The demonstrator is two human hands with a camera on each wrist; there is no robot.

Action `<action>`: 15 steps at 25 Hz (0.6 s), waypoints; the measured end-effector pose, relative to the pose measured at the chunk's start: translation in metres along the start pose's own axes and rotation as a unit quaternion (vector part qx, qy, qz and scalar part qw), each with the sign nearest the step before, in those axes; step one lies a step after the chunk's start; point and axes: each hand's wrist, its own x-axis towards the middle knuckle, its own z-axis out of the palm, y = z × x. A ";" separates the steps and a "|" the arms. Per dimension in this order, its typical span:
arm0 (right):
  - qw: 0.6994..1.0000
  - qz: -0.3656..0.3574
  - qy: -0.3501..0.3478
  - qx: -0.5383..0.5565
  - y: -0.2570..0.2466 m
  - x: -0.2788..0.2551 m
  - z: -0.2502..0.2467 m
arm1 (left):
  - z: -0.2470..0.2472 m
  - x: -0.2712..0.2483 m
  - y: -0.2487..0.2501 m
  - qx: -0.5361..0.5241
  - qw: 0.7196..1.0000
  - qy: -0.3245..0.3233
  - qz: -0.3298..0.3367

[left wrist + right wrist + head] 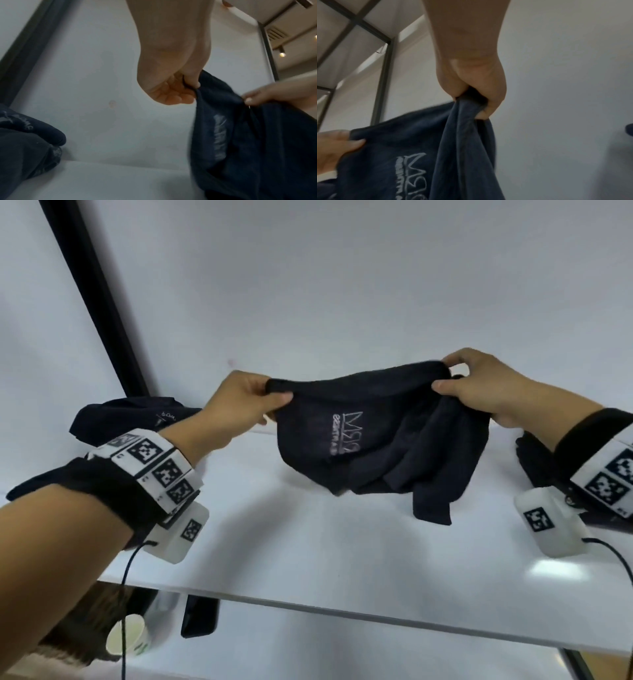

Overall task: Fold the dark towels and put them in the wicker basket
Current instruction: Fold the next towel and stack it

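White laminate forms the table top (342, 559), which is backed by a pale wall crossed by a black metal post (96, 296). Nearest, below the table edge at the left, a white paper cup (128, 635) and a black flat object (200, 616) are seen. Above the table, a dark navy terry towel with a pale printed logo (370, 446) is held up by its top edge, its lower folds hanging bunched just above the surface. Its left corner is pinched between thumb and curled fingers of the left hand (239, 402), and its right end is clamped in the same way by the right hand (479, 385). Farther back, a second dark crumpled towel (126, 416) lies on the table at the left, by the wall.
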 end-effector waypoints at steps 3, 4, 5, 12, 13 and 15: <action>0.983 -0.003 -0.138 0.122 -0.023 -0.023 0.015 | 0.005 0.004 0.017 -0.116 0.992 0.034 -0.022; 0.963 -0.011 -0.197 0.186 -0.033 -0.034 0.020 | 0.011 0.002 0.021 -0.124 0.991 0.029 -0.028; 0.933 -0.015 -0.263 0.246 -0.041 -0.044 0.025 | 0.016 0.000 0.023 -0.121 0.992 0.022 -0.027; 0.947 -0.266 -0.126 -0.127 -0.056 -0.066 0.077 | 0.013 -0.040 0.015 -0.107 0.993 0.014 -0.039; 0.942 -0.289 -0.112 -0.130 -0.060 -0.066 0.085 | 0.012 -0.046 0.012 -0.106 0.993 0.017 -0.042; 0.944 -0.291 -0.144 -0.056 -0.066 -0.062 0.098 | 0.010 -0.055 0.007 -0.110 0.993 0.024 -0.041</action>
